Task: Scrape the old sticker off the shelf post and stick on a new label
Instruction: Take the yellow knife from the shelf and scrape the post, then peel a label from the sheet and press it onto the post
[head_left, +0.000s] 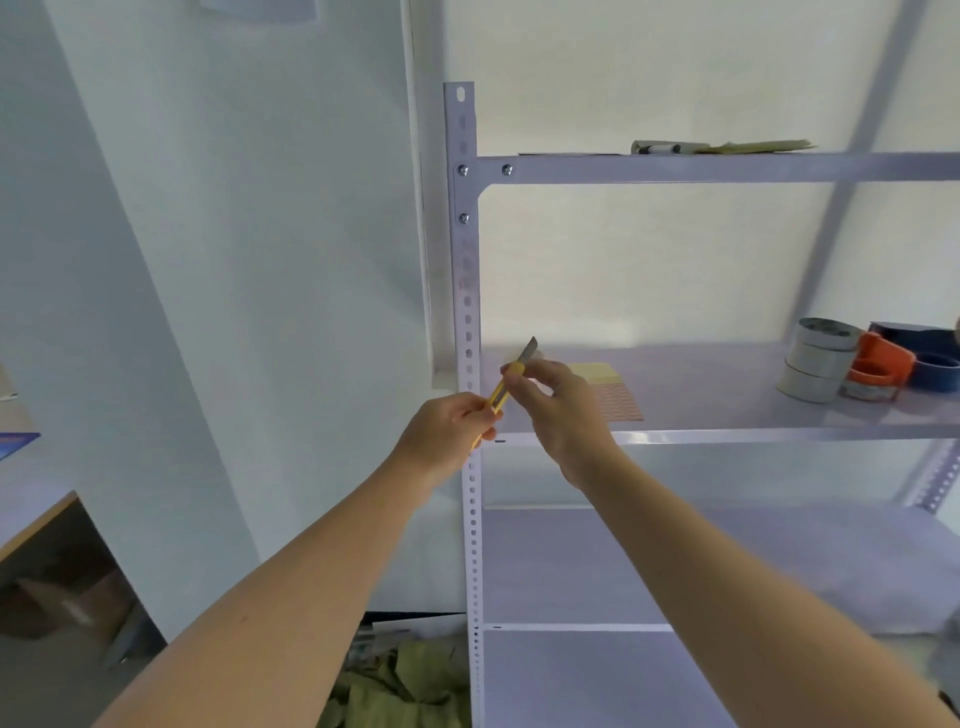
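Shelf post (464, 249): thin perforated steel, rigid, judged unlikely to flex under scraping; seen just behind and above the grip. No old sticker can be made out on it.

Left hand (447, 431): fingers curled round the tail of the knife (511, 376). The knife is judged light and stiff, and is best held low on the handle, as the bare blade is above.

Right hand (561, 410): upper handle pinched by thumb and fingertips, remaining fingers loosely spread.

Paper sheets (597, 374) lie just right of the grip.
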